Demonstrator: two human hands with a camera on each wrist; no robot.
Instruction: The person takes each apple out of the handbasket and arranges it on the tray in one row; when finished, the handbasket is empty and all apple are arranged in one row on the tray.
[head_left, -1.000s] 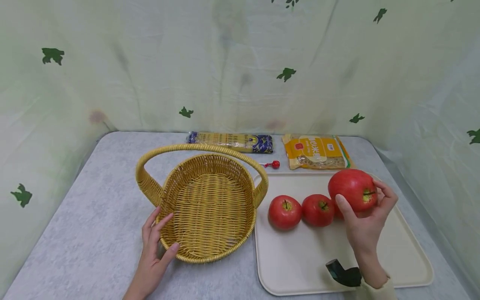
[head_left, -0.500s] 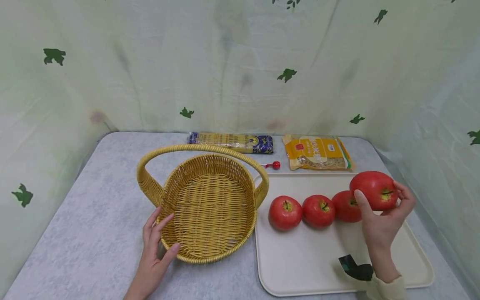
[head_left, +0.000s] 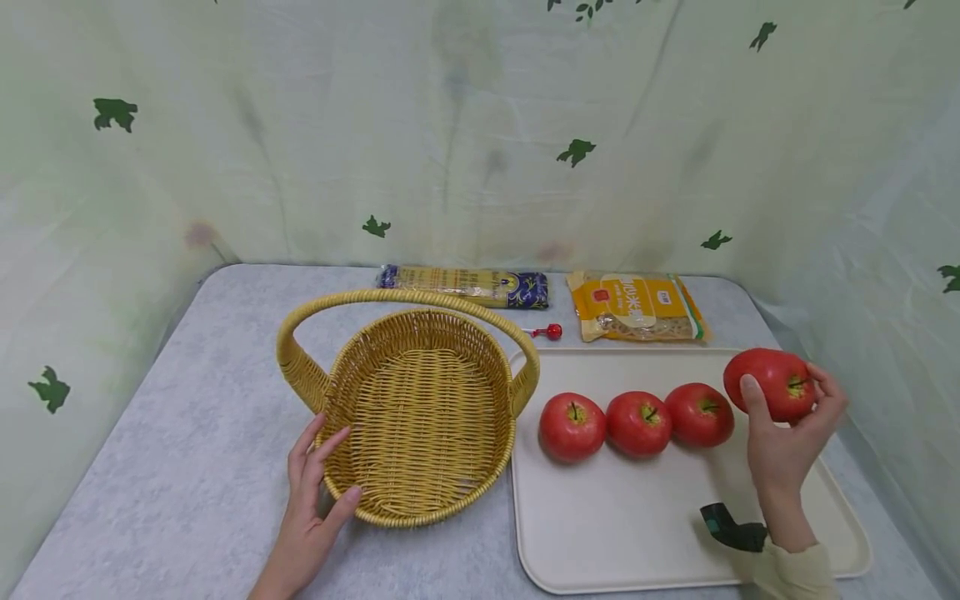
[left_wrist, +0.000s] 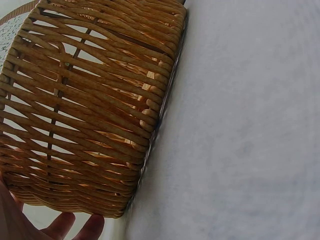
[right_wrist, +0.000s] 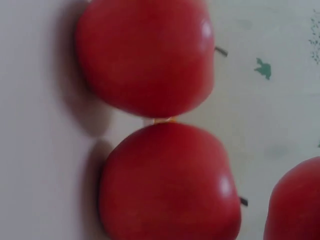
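Note:
In the head view, my left hand (head_left: 307,508) holds the near-left rim of a yellow wicker basket (head_left: 337,492), with thumb and index finger over the rim. The left wrist view shows fingertips (left_wrist: 91,227) against the basket's woven outer wall (left_wrist: 85,110). At the right, my right hand (head_left: 791,442) grips a red apple (head_left: 772,383) between thumb and fingers, raised over a white tray (head_left: 615,525). Three more red apples (head_left: 572,427) (head_left: 639,424) (head_left: 700,415) lie in a row on the tray. Two apples (right_wrist: 145,55) (right_wrist: 170,185) fill most of the right wrist view.
Behind the basket lies a pack of noodles (head_left: 465,286). A yellow food packet (head_left: 637,307) sits behind the tray. Between them is a red lollipop (head_left: 553,332). The basket's tall handle (head_left: 408,297) arches over its back. A pale curtain (head_left: 480,133) hangs behind the table.
My right hand has moved right and slightly nearer with the apple, bringing the third apple in the row fully into sight. The left hand and the basket stay where they were.

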